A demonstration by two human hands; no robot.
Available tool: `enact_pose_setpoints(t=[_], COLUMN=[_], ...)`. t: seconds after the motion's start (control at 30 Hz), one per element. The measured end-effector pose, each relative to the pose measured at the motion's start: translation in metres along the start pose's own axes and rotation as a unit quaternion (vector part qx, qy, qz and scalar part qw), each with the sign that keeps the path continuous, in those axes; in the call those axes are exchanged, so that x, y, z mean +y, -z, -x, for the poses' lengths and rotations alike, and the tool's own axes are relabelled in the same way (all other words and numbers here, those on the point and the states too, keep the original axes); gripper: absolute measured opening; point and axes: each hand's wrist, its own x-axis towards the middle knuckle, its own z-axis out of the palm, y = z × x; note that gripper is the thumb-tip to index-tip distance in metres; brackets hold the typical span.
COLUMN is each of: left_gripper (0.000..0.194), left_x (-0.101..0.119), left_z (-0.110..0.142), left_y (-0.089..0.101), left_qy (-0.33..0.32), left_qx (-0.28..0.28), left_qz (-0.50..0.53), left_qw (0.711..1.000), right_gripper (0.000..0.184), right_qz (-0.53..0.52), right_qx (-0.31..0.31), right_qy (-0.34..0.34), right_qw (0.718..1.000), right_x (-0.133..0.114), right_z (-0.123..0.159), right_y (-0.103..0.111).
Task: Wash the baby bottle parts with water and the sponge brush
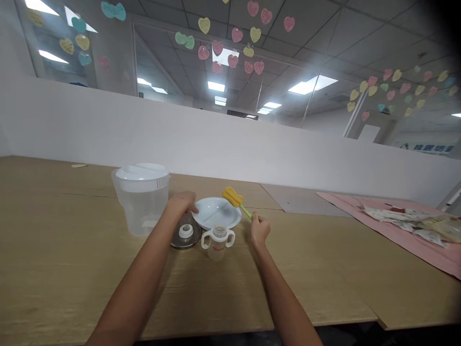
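My right hand (260, 228) is closed round the green handle of a sponge brush (233, 197), whose yellow head is raised over the right side of a white plate (205, 222). At the plate's left rim is my left hand (184, 202), thumb and forefinger apart; whether it touches the rim I cannot tell. Below that hand lies a round metal tray (184, 244), partly hidden, with a white bottle collar (186, 231) on it. A clear baby bottle (217, 247) with two white handles stands upright and uncapped in front of the plate.
A large translucent pitcher (144, 206) with a white lid stands left of my left hand. On the far right, a pink mat (389, 233) bears plastic packets (410, 222). A low white wall (216, 144) with glass above it closes off the table's back.
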Motion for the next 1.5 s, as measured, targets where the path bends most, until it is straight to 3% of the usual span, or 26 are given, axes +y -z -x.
enact_pose_setpoints(t=[0.03,0.1,0.2,0.3,0.43,0.73,0.83,0.93,1.03,1.13,1.27,1.5], left_gripper=[0.026,0.039,0.070,0.078,0.067,0.054,0.054,0.058,0.053,0.047,0.047,0.053], left_x=[0.006,0.022,0.047,0.067,0.076,0.052,0.043,0.036,0.035,0.037,0.040,0.039], left_z=[0.004,0.014,0.028,0.036,0.038,0.036,0.037,0.032,0.024,0.016,0.015,0.014], left_y=[0.005,0.010,0.005,-0.009,-0.020,0.004,0.014,0.017,0.013,0.008,0.005,0.008], left_qy=[-0.012,-0.106,-0.217,-0.198,-0.210,-0.345,-0.367,-0.348,-0.302,-0.282,-0.278,-0.249], left_qx=[-0.017,-0.073,-0.080,-0.102,-0.133,-0.004,0.031,0.095,0.199,0.274,0.281,0.280], left_qz=[0.002,0.026,-0.023,-0.107,-0.122,0.042,0.128,0.187,0.154,0.080,0.038,-0.061], left_qw=[1.000,0.991,0.973,0.969,0.961,0.938,0.921,0.914,0.920,0.916,0.918,0.925], right_gripper=[0.035,0.035,0.035,0.035,0.035,0.037,0.035,0.032,0.031,0.034,0.038,0.039], right_qz=[0.000,-0.002,-0.003,-0.010,-0.008,-0.042,-0.084,-0.119,-0.170,-0.223,-0.199,-0.124], right_qx=[0.002,0.002,-0.003,-0.005,-0.004,0.023,0.015,0.008,-0.011,-0.050,-0.059,0.009], right_qy=[-0.003,-0.006,-0.002,0.000,0.002,-0.037,-0.083,-0.113,-0.122,-0.089,-0.030,-0.038], right_qw=[1.000,1.000,1.000,1.000,1.000,0.998,0.993,0.986,0.978,0.970,0.978,0.991], right_x=[0.000,-0.001,-0.002,-0.002,-0.003,0.004,0.004,0.001,-0.004,-0.005,-0.002,-0.001], right_z=[0.000,0.000,0.001,0.002,0.001,-0.003,-0.005,-0.005,-0.004,-0.002,-0.002,-0.004], right_y=[0.000,0.000,0.001,0.002,0.003,0.000,-0.001,-0.001,-0.002,-0.004,-0.004,0.000])
